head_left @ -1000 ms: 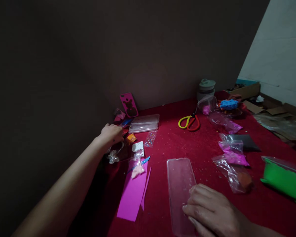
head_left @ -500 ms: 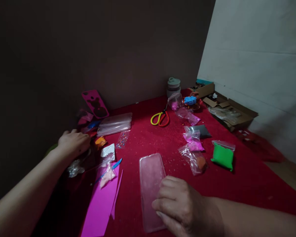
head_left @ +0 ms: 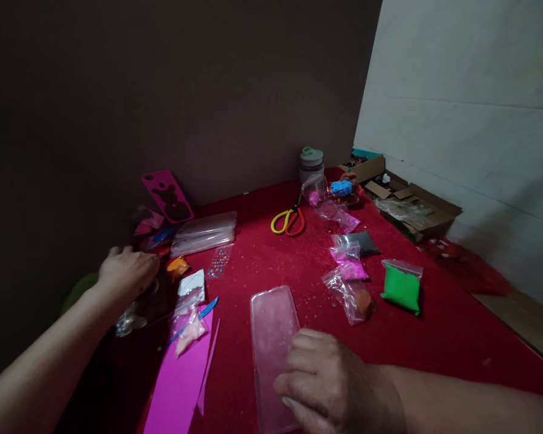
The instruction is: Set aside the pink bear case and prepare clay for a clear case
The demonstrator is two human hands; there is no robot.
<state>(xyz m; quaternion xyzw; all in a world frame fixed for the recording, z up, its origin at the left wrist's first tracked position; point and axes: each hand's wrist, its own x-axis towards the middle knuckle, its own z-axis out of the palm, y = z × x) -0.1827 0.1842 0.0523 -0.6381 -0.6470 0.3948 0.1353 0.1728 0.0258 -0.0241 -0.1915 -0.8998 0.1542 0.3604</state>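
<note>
1. Clear, soft plastic phone case [head_left: 271,337] lies flat on the red cloth [head_left: 434,325], near the front edge; long rounded rectangle, cloudy surface, nothing stuck on it that I can see.
2. Right hand [head_left: 330,386] rests on the case's near right corner, fingers curled down and pressing it to the cloth; not clamped around it.
3. Left hand [head_left: 127,271] is well apart, stretched to the left edge, palm down over a crinkled clear bag [head_left: 131,319] in shadow. Whether it grips anything: cannot tell.
4. Progress, as judged: case looks bare, bags look unopened; decorating appears not yet begun.
5. Just left of the case: pink foam sheet [head_left: 181,380], flat and matte, with a small bag and a blue tool [head_left: 206,307] on it.
6. Right of the case: small bags of pink, orange and green clay [head_left: 400,288], lumpy.
7. Further back: stack of clear cases [head_left: 203,232], gem sticker strip [head_left: 219,262], pink case [head_left: 167,196] leaning on the wall, yellow-and-red scissors [head_left: 288,221], lidded pot [head_left: 311,163].
</note>
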